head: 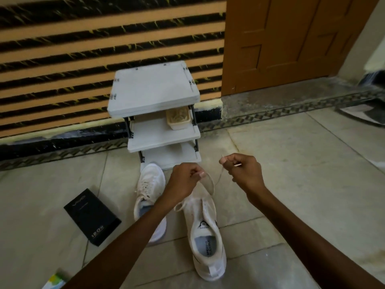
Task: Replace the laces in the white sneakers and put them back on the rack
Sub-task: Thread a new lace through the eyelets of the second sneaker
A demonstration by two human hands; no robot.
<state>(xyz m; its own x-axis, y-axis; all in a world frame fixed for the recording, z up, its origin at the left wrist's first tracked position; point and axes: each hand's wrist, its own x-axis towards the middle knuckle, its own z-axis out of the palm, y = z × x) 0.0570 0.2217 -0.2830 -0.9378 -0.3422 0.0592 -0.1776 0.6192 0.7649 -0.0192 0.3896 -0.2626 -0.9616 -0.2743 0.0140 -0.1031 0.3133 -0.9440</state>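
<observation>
— Both raised, why?
— My left hand (187, 178) and right hand (243, 172) each pinch a lace (219, 175) end, evening it above the sneaker (206, 226) below them. The second sneaker (150, 190) lies left; the rack (156, 88) stands beyond.

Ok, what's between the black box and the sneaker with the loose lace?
The other white sneaker, laced, lies between the black box and the loose-laced sneaker, as the head view shows.

White lace-up sneakers (205, 224) showing black trim, white three-shelf rack (154, 88), orange-and-black striped wall (73, 49), flat black box (91, 215), brown wooden door (291, 38)
</observation>
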